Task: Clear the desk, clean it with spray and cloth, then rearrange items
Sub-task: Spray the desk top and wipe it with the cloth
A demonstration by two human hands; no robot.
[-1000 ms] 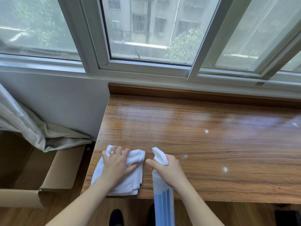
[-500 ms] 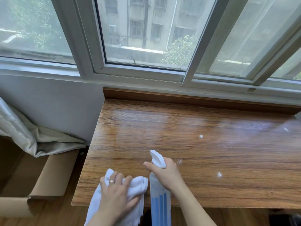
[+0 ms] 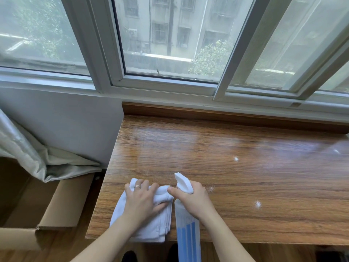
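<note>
A home room: wooden desk (image 3: 236, 167) under a sliding window (image 3: 170, 44), curtain (image 3: 28, 148), cardboard box (image 3: 56, 205) alongside.

I see a big window (image 3: 170, 44). Under it, to the left, lie a gray curtain (image 3: 28, 148) and a cardboard box (image 3: 56, 205).
</note>
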